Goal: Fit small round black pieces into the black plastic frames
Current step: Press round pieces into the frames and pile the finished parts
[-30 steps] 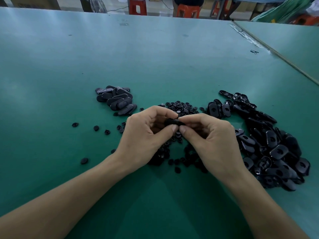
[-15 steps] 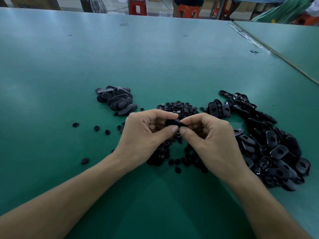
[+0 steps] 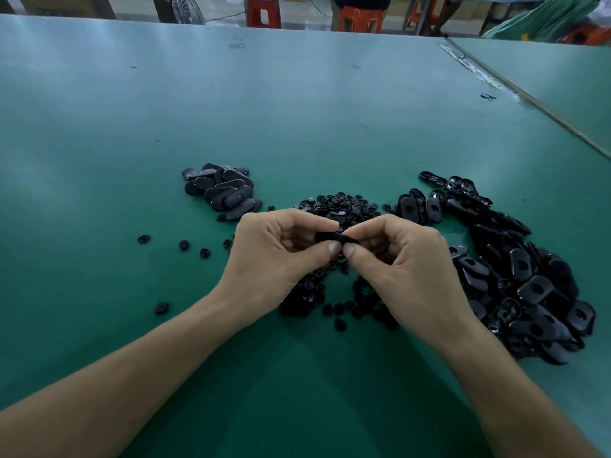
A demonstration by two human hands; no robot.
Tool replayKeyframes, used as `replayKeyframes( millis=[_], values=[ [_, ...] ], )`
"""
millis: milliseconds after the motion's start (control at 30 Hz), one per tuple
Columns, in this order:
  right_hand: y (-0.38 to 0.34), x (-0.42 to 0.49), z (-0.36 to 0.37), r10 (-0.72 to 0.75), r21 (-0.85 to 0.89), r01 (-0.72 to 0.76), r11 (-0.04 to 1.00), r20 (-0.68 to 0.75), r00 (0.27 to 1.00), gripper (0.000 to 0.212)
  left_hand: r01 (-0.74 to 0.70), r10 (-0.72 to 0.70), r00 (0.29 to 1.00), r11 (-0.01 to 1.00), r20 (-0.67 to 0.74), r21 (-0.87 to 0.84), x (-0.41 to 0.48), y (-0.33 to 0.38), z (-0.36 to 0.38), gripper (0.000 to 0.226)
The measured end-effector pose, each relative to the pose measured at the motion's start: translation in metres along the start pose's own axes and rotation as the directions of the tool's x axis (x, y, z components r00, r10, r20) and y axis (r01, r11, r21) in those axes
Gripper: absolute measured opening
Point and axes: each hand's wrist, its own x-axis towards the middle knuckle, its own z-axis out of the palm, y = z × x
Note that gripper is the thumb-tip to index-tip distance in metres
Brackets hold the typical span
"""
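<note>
Two grips are working here: your left grip [image 3: 276, 256] and right grip [image 3: 406, 269] are both pinching one black frame [image 3: 332, 237], hovering over the round pieces [image 3: 344, 204] piled on the green surface [image 3: 297, 110].

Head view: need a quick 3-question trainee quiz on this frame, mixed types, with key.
1. True or false: the left hand and the right hand both pinch one black frame between their fingertips.
2. Where does the large pile of frames lie? A) right of the hands B) left of the hands C) in a box
3. Fill in: the heap of small round pieces lies on a ___ table.
Key: 1 true; 2 A; 3 green.
</note>
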Motion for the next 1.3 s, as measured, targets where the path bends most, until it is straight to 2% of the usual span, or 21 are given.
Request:
replayKeyframes(
  millis=[200,300,367,433,500,600,700,900,1000,1167,1300],
  values=[
    [0.001,0.000,-0.001,-0.040,-0.045,0.040,0.998,0.001,0.999,0.012,-0.013,0.015,1.000,0.999,-0.026,0.050,0.001,-0.002,0.001,0.028],
    [0.004,0.002,-0.002,-0.085,-0.212,0.064,0.975,-0.093,0.992,0.010,-0.024,0.027,0.998,0.998,-0.051,0.058,0.000,-0.003,0.003,0.026],
    [0.011,0.004,-0.006,-0.108,-0.448,0.025,0.894,-0.160,0.981,0.025,-0.029,0.033,0.996,0.998,-0.082,0.052,0.000,-0.002,0.003,0.025],
    [0.019,0.007,-0.014,-0.054,-0.657,-0.081,0.750,-0.182,0.982,0.040,-0.029,0.032,0.994,0.999,-0.108,0.029,0.001,-0.001,0.002,0.022],
    [0.024,0.009,-0.020,0.051,-0.742,-0.173,0.648,-0.185,0.981,0.047,-0.040,0.044,0.989,0.999,-0.144,0.035,0.006,0.003,-0.002,0.021],
    [0.028,0.011,-0.021,0.133,-0.778,-0.206,0.594,-0.157,0.979,0.047,-0.023,0.037,0.975,0.998,-0.220,0.066,0.017,0.006,-0.014,0.021],
    [0.029,0.012,-0.019,0.116,-0.786,-0.208,0.582,-0.173,0.978,0.042,0.028,0.011,0.957,0.991,-0.291,0.130,0.028,0.004,-0.031,0.025],
    [0.026,0.013,-0.022,0.014,-0.743,-0.190,0.641,-0.236,0.972,0.022,0.094,0.031,0.948,0.923,-0.317,0.374,0.041,-0.006,-0.060,0.023],
    [0.024,0.014,-0.023,0.002,-0.696,-0.181,0.695,-0.249,0.968,0.017,0.118,0.103,0.932,0.820,-0.348,0.559,0.044,-0.007,-0.067,0.024],
    [0.022,0.014,-0.024,-0.030,-0.654,-0.176,0.736,-0.290,0.956,0.025,0.153,0.115,0.932,0.735,-0.344,0.660,0.042,-0.012,-0.069,0.018],
    [0.025,0.014,-0.025,0.002,-0.676,-0.202,0.708,-0.285,0.959,0.036,0.206,0.108,0.925,0.664,-0.365,0.719,0.042,-0.016,-0.072,0.016]
  ],
)
